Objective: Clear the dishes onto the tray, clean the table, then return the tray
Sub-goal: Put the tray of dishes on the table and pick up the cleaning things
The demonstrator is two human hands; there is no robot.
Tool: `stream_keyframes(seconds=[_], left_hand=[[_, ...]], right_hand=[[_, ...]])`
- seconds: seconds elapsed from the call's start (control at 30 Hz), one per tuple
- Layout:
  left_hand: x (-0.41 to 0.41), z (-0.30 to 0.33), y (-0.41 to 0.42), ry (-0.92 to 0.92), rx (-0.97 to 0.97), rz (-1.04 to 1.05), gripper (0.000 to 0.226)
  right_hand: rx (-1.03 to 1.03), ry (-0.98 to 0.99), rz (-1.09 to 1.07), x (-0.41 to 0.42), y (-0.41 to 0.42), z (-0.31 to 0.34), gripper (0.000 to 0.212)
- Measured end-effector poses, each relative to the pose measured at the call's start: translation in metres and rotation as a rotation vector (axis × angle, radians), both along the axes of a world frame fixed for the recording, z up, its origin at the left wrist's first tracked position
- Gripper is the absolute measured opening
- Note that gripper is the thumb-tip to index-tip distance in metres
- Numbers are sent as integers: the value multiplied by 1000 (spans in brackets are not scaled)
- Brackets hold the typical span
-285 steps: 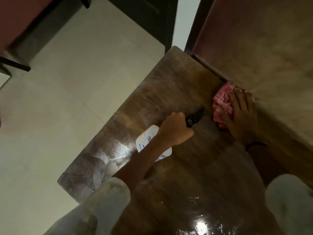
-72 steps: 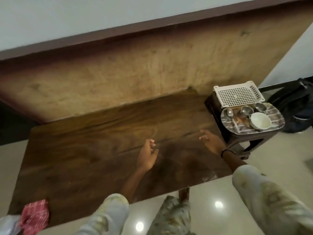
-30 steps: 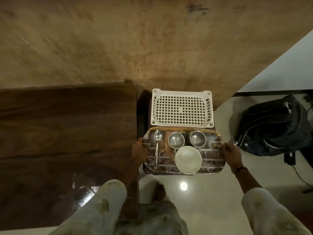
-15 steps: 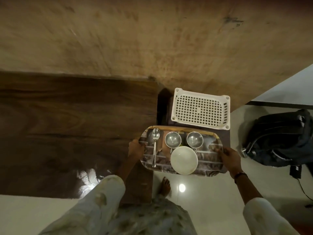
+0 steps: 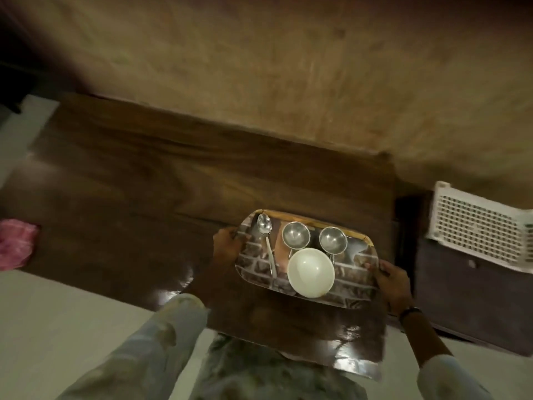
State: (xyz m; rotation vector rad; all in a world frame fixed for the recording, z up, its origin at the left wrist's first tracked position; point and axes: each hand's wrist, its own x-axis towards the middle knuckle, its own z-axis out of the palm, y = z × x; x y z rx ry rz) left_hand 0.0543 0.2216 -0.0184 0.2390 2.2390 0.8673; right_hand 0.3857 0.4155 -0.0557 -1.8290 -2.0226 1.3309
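Note:
A brick-patterned tray [image 5: 353, 280] is held over the right part of the dark wooden table [image 5: 138, 203]. My left hand [image 5: 226, 245] grips its left edge and my right hand [image 5: 392, 281] grips its right edge. On the tray lie a spoon [image 5: 266, 241], two small steel cups [image 5: 296, 234] [image 5: 332, 239] and a white bowl [image 5: 311, 272]. Whether the tray touches the table cannot be told.
A pink checked cloth [image 5: 16, 245] lies at the table's left end. To the right stands a dark stool [image 5: 461, 298] with a white perforated basket [image 5: 478, 223] on it. A brown wall panel [image 5: 259, 67] runs behind the table. Pale floor tiles lie in front.
Both hands have lifted the tray off the stool and carried it left, so it now sits over the table instead of the stool.

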Motion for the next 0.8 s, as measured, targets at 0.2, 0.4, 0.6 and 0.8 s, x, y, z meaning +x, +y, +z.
stream_keyframes(seconds=[0.2,0.4,0.6,0.8], left_hand=[[-138,-13,-65,20,-55,50,24],[-235,-42,-101,61,-144,103,27],[-305,-68,-112,52,-211,144,32],[-338,-74,-103,43,-214,131,36]], right_hand=[[-62,-9,32,-143,-52,-30,19],[-118,5,11,-259,-82,-39,24],[-153,-18,-26,-330,-98,-53,20],[-196,-45,-84,-360,-104,-59,26]])
